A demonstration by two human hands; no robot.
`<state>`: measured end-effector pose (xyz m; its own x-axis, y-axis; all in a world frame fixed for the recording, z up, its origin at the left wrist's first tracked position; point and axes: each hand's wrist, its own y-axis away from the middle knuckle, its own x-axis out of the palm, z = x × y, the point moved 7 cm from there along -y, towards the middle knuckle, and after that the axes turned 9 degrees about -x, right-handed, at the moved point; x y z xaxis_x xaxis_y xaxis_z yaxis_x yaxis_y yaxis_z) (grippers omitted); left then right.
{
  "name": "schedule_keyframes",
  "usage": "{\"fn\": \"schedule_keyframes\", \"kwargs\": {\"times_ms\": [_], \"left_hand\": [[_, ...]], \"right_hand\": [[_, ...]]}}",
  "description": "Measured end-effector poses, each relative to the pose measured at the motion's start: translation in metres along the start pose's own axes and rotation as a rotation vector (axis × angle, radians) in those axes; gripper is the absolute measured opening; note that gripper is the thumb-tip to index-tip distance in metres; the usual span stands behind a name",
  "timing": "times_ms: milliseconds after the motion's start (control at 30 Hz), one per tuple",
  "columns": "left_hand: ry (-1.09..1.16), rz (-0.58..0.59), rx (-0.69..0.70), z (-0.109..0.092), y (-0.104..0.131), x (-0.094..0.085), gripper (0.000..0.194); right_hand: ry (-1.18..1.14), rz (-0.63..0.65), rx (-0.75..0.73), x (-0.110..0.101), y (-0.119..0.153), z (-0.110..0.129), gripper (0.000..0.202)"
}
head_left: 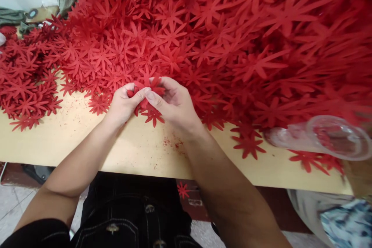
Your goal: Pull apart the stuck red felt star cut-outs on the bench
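Both thumbs meet over a red flower-shaped cutout (148, 81) with several narrow petals, held just above the table's front part. My left hand (123, 102) pinches it from the left side. On the right, my right hand (176, 100) grips it with thumb on top and fingers curled behind. Whether one cutout or a small stack lies between the fingers, I cannot tell. Beneath the hands another red cutout (152, 116) shows on the table edge of the heap. A huge pile of like red cutouts (171, 35) rises right behind both hands.
The pale tabletop (72, 139) carries red crumbs (174, 145). A clear plastic cup (316, 137) lies on its side at the right. Loose cutouts (249, 145) lie near the front edge. One cutout (183, 190) is below the table. Grey-green cloth (11, 16) sits at the far left.
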<state>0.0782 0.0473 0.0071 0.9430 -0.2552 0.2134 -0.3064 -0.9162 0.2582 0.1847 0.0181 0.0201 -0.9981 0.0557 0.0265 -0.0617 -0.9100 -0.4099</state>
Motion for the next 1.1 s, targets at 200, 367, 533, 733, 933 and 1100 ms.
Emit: {"fn": "schedule_keyframes", "kwargs": {"times_ms": [200,367,533,733,933,1100], "left_hand": [[-0.037,0.038,0.021,0.001,-0.004,0.002,0.037],[0.007,0.083,-0.041,0.002,-0.002,0.005,0.033],[0.033,0.111,-0.013,-0.002,0.002,0.009,0.038],[0.054,0.042,-0.016,0.001,0.000,0.004,0.033],[0.060,0.051,0.013,-0.001,0.000,0.004,0.027],[0.010,0.011,0.012,-0.003,0.000,0.001,0.022]], "right_hand": [[-0.054,-0.160,0.082,-0.013,-0.001,-0.005,0.031],[0.008,-0.284,0.034,-0.028,-0.004,-0.005,0.032],[0.103,-0.207,0.070,-0.020,-0.002,0.001,0.042],[0.092,-0.222,0.023,-0.018,-0.001,0.003,0.042],[0.010,-0.250,-0.005,-0.023,-0.003,-0.003,0.031],[0.071,-0.302,0.001,-0.036,-0.003,-0.011,0.026]]}}
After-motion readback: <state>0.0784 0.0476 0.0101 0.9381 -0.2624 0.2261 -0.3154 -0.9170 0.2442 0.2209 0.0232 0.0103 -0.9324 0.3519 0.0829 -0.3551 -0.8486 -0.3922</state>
